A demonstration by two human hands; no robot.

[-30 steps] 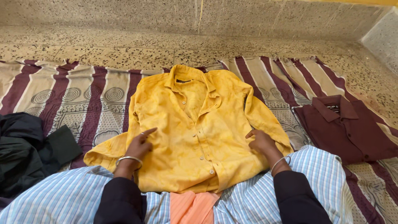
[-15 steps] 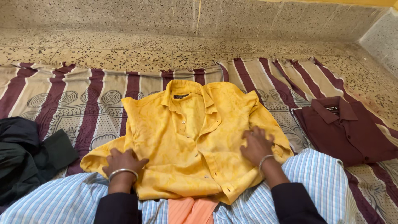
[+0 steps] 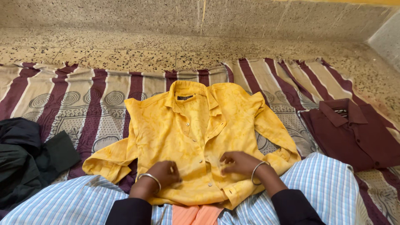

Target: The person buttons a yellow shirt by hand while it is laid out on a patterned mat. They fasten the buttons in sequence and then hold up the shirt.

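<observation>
Two hands rest on one yellow shirt (image 3: 183, 137), which lies front-up, collar away from the viewer, on a striped maroon-and-beige cloth (image 3: 83, 100) spread over a speckled floor (image 3: 125, 46). The left hand (image 3: 164, 173) lies knuckles-up on the lower front, left of the button placket, fingers curled down into the fabric; whether cloth is pinched beneath them cannot be told. The right hand (image 3: 237, 162) sits just right of the placket, its fingertips bent onto the cloth near the buttons; its grip is likewise hidden. Each wrist carries one silver bangle (image 3: 151, 178), and both dark sleeves are cut off by the lower frame edge. The shirt's hem drapes over the person's lap in blue checked fabric (image 3: 321, 183), so the hem's bottom edge is partly concealed; one strip of orange cloth (image 3: 196, 214) shows below it. One maroon shirt (image 3: 354, 133) lies folded to the right, its far side cut off by the frame. One heap of dark green clothing (image 3: 29, 158) lies at the left; its item count is unclear.
</observation>
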